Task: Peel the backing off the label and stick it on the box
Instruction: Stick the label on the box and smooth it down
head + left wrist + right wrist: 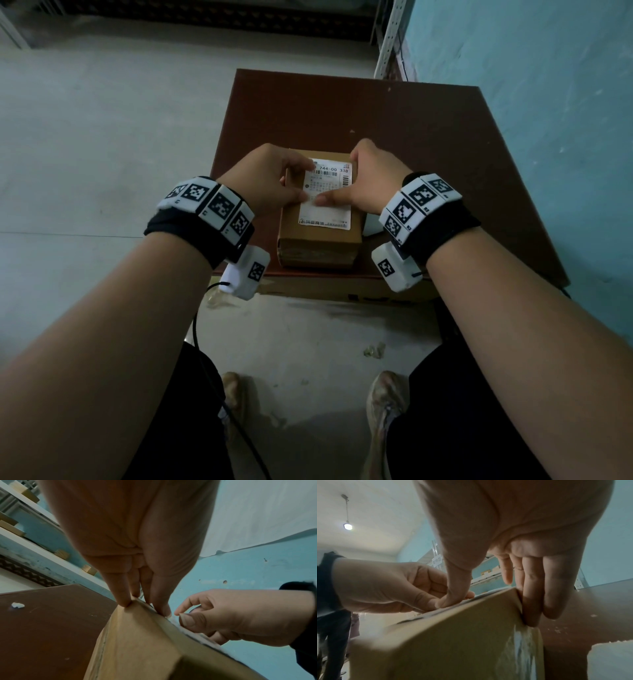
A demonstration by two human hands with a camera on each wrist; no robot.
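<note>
A brown cardboard box (318,236) stands near the front edge of the brown table (428,137). The white printed label (329,192) lies flat on the box's top. My left hand (291,181) rests on the box's left side, with its thumb on the label's left edge and a fingertip at the label's far left corner. My right hand (358,185) presses its thumb on the label's middle, and its straight fingers (530,595) lie down the box's right side (453,635). In the left wrist view, my left fingers (123,592) touch the box's top edge (137,635).
A white sheet (371,228) lies on the table just right of the box, partly under my right wrist. A small white scrap (17,605) sits on the table to the left. A blue wall (548,102) runs close along the right, and the floor (102,120) lies to the left.
</note>
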